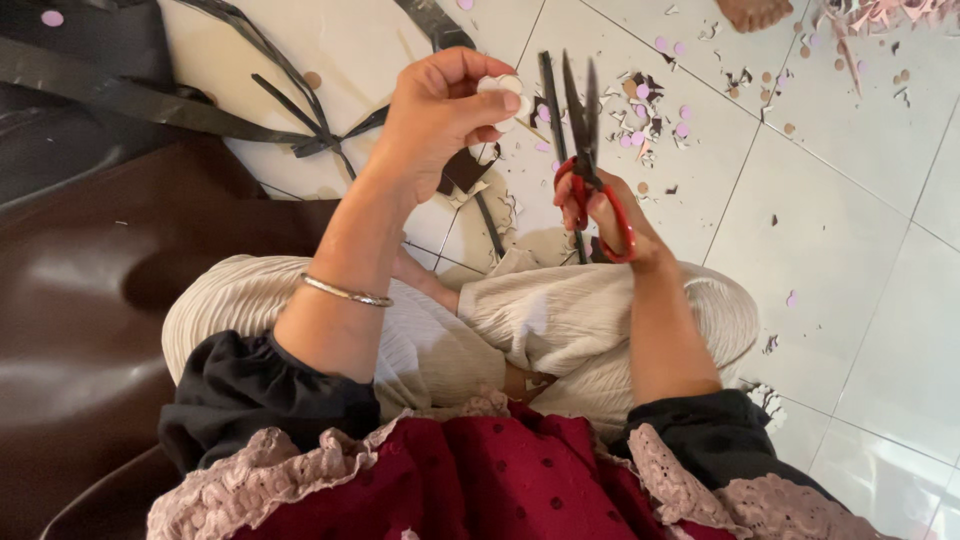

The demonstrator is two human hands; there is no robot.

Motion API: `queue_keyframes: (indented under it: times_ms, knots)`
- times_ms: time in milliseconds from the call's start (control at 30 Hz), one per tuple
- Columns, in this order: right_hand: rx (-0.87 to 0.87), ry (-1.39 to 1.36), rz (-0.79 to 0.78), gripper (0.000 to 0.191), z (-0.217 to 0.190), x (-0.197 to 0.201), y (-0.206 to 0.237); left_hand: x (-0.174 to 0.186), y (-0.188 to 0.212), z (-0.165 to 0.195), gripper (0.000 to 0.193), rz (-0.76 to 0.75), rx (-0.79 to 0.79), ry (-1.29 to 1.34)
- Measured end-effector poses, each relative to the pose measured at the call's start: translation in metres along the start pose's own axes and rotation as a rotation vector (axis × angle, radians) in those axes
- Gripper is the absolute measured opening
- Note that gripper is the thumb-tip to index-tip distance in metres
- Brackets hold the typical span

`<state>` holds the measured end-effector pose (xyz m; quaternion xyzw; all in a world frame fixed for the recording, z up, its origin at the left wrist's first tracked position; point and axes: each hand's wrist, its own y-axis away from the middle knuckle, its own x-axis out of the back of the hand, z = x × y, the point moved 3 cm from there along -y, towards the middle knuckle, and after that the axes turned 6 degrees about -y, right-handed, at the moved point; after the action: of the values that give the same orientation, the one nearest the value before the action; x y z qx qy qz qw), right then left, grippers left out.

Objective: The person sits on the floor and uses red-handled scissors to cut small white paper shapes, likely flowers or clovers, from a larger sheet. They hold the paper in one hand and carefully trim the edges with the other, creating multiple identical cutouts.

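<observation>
Scissors, red-handled with dark steel blades (585, 150), gripped by right hand (600, 215), blades parted, tips at 12 o'clock. Left hand (435, 115) pinches small white round paper piece (505, 95) (partly hidden by fingers) at 9 o'clock of blades.

1 scissors (583, 150), 1 white disc (505, 92), 1 bangle (346, 292), 2 hands.

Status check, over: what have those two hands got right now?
Left hand pinching a small white piece in its fingers. Right hand holding red-handled scissors, blades open, beside it. Paper scraps litter the tiled floor.
</observation>
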<state>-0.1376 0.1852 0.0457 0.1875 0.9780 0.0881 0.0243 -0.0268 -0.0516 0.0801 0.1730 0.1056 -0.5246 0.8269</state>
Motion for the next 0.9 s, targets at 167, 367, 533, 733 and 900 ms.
queue_keyframes:
  times_ms: [167,367,533,733,900]
  knots:
    - [0.018,0.034,0.049,0.088,0.011,-0.01,-0.005,-0.011,-0.001,-0.018,0.022,0.029,0.027,0.06]
    - [0.045,0.021,-0.028,0.088,-0.002,-0.022,-0.009,-0.029,0.004,-0.03,0.027,0.094,0.041,0.02]
    - [0.046,0.027,-0.097,0.09,-0.015,-0.03,-0.007,-0.035,0.007,-0.035,0.027,0.138,0.079,0.041]
    - [0.021,0.039,-0.098,0.094,-0.015,-0.03,-0.008,-0.037,0.009,-0.036,0.024,0.147,0.08,0.051]
    - [0.018,0.039,-0.061,0.097,-0.011,-0.028,-0.007,-0.039,0.011,-0.036,0.023,0.131,0.08,0.055]
